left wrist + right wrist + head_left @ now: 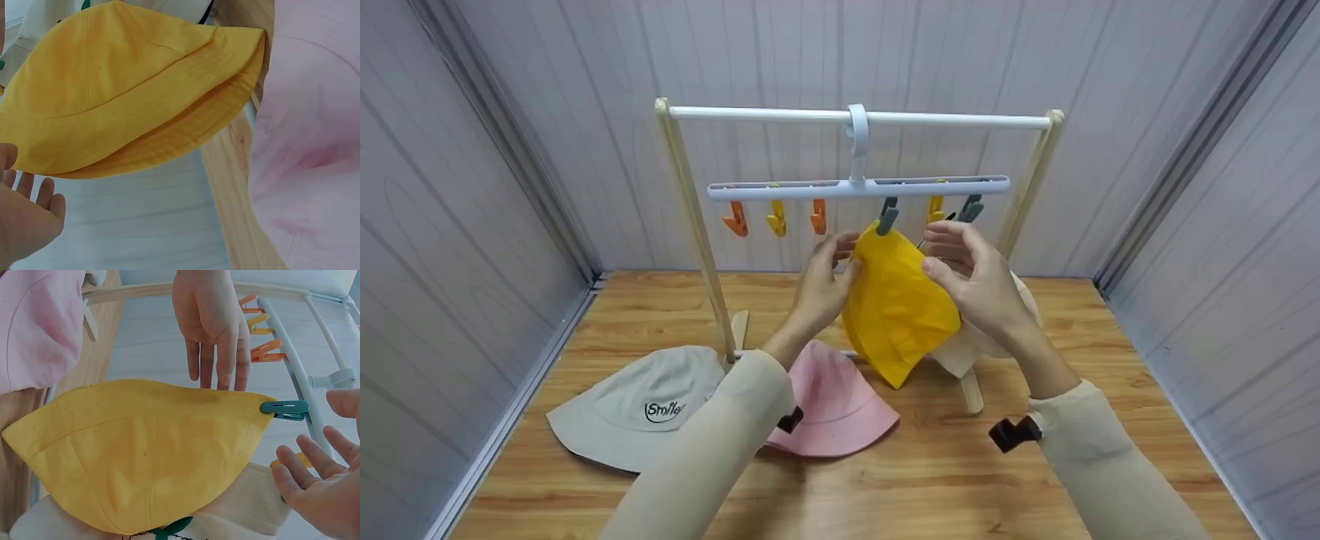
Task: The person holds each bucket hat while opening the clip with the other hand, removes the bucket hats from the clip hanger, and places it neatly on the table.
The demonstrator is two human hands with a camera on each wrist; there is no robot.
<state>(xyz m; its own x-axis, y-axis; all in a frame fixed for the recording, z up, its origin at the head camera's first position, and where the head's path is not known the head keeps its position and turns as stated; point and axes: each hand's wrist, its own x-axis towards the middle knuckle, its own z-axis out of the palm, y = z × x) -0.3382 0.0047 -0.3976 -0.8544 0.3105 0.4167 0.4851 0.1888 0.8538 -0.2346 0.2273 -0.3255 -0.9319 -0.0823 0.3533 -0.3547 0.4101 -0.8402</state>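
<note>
A yellow bucket hat (898, 300) hangs by its brim edge from a dark green clothespin (284, 408) on a white clip hanger (787, 191). My left hand (823, 281) is at the hat's left edge; its fingers look fairly straight in the right wrist view and reach the brim. On the other side, my right hand (979, 281) has its fingers spread and relaxed beside the hat, with nothing in its grasp. Behind the yellow hat and the right hand hangs a cream hat (247, 500), partly hidden.
The hanger hooks onto a white rod (757, 114) of a wooden-legged rack. Orange clothespins (736, 220) and yellow ones line it. On the wooden table (930, 480) lie a pink hat (832, 409) and a grey hat (615, 409) marked "Smile", partly behind the left sleeve.
</note>
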